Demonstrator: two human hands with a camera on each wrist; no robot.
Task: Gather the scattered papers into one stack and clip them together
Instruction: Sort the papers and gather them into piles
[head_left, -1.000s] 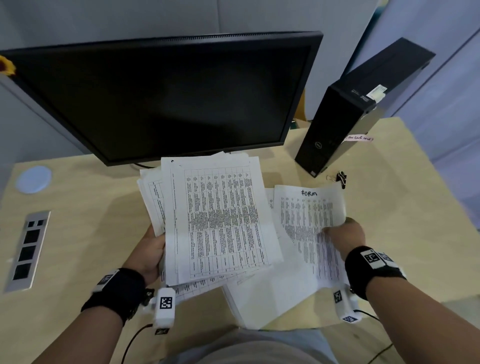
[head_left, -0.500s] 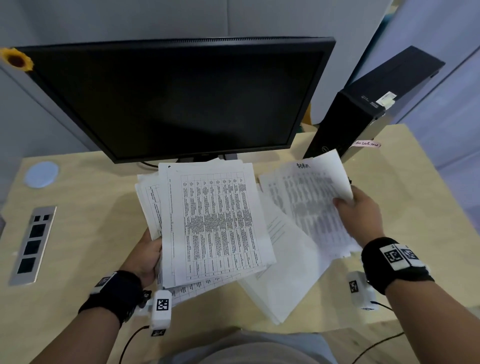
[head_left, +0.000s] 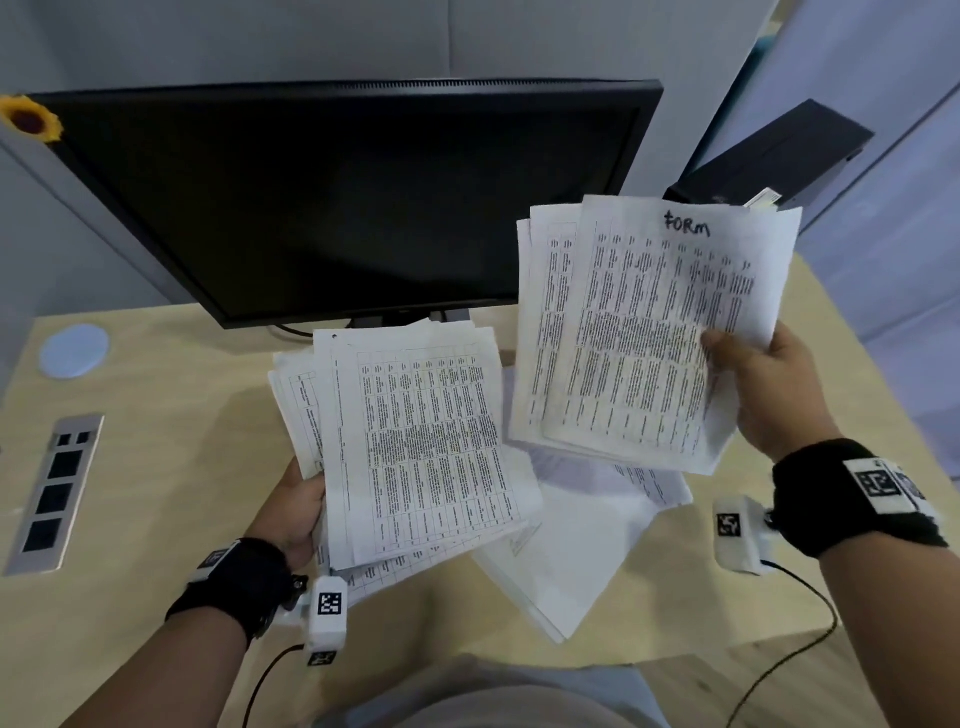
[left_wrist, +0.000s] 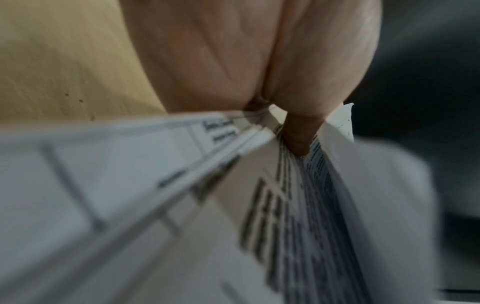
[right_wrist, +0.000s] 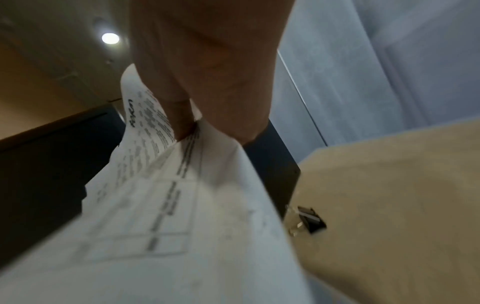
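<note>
My left hand (head_left: 304, 506) grips a thick, uneven stack of printed papers (head_left: 421, 441) by its left edge, held over the desk below the monitor; the left wrist view shows my thumb (left_wrist: 298, 137) pressed between the sheets. My right hand (head_left: 748, 384) holds up a smaller bundle, its top sheet marked "FORM" (head_left: 649, 332), pinched at its right edge with the thumb on top (right_wrist: 182, 121). More loose sheets (head_left: 566, 561) lie on the desk under both bundles. A black binder clip (right_wrist: 310, 219) lies on the desk by the computer tower, hidden in the head view by the raised bundle.
A large black monitor (head_left: 337, 197) stands at the back of the wooden desk (head_left: 156, 493). A black computer tower (head_left: 779, 156) stands at the back right. A grey socket panel (head_left: 57, 493) and a round pale disc (head_left: 74, 351) sit at the left.
My right hand has lifted the "FORM" bundle off the desk and raised it up to the right. The left hand keeps its stack nearly still.
</note>
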